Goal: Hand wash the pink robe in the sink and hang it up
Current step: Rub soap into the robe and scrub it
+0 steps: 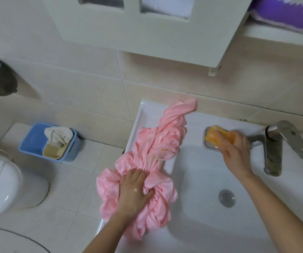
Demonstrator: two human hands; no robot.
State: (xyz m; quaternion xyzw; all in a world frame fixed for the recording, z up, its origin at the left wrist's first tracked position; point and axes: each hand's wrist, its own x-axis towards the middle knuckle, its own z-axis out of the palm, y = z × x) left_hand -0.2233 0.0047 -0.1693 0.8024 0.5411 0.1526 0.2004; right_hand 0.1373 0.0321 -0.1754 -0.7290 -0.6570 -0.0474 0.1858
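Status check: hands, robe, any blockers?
Left hand pressing bunched pink robe on sink ledge. Right hand gripping orange soap at its dish. Nothing blocking.

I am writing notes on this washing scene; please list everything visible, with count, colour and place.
robe: one, pink, bunched on the sink's left rim
sink: one, white, centre right
soap: one bar, orange, over the soap dish
soap dish: one, greyish, left of the tap
tap: one, metal, sink's right rear
drain: one, metal, basin bottom
bin: one, blue, floor left of sink
cloth: one, white, in the bin
toilet: one, white, far left
cabinet: one, white, wall above
left hand: one, presses on the robe
right hand: one, grips the soap
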